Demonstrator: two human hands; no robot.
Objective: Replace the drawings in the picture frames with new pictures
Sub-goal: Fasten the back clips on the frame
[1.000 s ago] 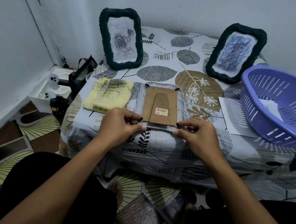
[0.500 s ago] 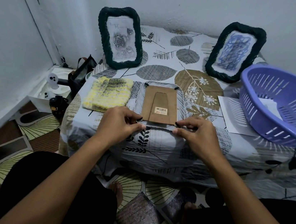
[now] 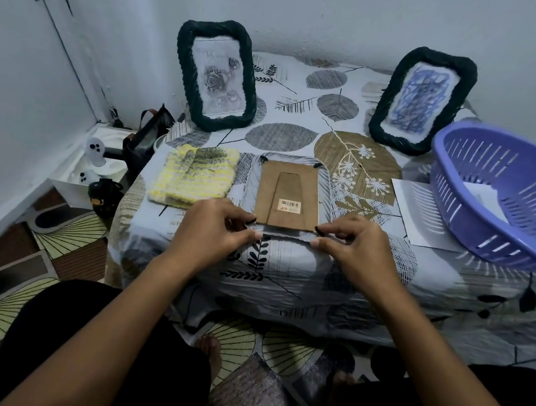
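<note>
A picture frame [image 3: 288, 196] lies face down near the table's front edge, its brown backing board with a barcode label facing up. My left hand [image 3: 213, 229] pinches the frame's near left corner at a small black clip. My right hand [image 3: 352, 249] pinches the near right corner the same way. Two dark green woven frames stand at the back: the left frame [image 3: 216, 75] shows a grey rose drawing, the right frame [image 3: 421, 98] a blue scribble drawing. A white paper sheet [image 3: 418, 215] lies right of the face-down frame.
A purple slotted basket [image 3: 512, 197] with paper inside sits at the right, partly over the sheet. A yellow knitted cloth [image 3: 195, 176] lies to the left. The leaf-patterned tablecloth [image 3: 284, 273] hangs over the front edge. Bags and a white box crowd the left floor corner.
Both hands stay at the frame's near corners; fingers shift only slightly at the clips. The camera view drifted a little.
</note>
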